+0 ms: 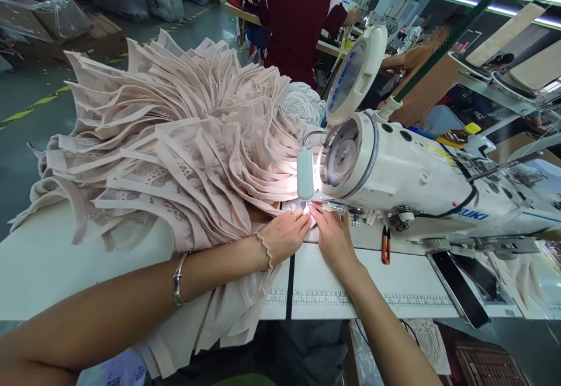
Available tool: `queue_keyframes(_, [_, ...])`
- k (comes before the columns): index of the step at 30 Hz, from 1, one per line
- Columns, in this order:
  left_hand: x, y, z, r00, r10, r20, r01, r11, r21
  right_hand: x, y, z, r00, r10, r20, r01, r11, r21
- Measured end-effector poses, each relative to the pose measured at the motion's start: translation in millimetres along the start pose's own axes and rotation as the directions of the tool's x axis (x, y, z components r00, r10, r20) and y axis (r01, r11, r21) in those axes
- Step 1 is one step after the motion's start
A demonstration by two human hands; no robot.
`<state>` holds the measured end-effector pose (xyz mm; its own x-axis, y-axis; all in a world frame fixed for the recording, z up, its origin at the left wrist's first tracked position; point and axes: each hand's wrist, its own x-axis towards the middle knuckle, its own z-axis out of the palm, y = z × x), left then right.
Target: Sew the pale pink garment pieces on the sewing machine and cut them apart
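My left hand [287,231] is closed at the sewing machine's needle area, its fingertips pinching a pale pink garment piece [312,235]. Right beside it, my right hand [335,240] presses its fingers on the same piece, close to the needle. The fingertips are partly lost in the lamp's glare, and the needle is hard to make out. Above both hands stands the white sewing machine [407,170], with a small lamp [305,174] lighting the spot. A large heap of pale pink lace garment pieces [193,141] lies left of the machine, some hanging past the table edge under my left forearm.
Orange-handled thread snips [385,246] lie right of my right hand. Further right, a phone [458,287] rests at the front edge of the white table [324,275], which bears a printed ruler. White elastic [304,103] is piled behind the heap. A person in maroon [298,18] works beyond.
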<state>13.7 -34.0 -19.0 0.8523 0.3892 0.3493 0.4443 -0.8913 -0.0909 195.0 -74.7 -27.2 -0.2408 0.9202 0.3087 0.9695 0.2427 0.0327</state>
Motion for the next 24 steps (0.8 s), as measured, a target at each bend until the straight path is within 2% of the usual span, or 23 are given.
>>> queue_keyframes(8, [2.2, -3.1, 1.3, 1.000, -0.006, -0.011, 0.006, 0.999, -0.033, 4.2, -2.1, -4.3, 0.997, 0.051, 0.051, -0.051, 0.999, 0.009])
queue_keyframes(24, [2.6, -4.1, 2.8, 0.999, -0.039, -0.033, 0.038, 0.999, -0.038, 5.2, -1.1, -0.6, 0.996, 0.071, 0.049, -0.072, 0.997, 0.012])
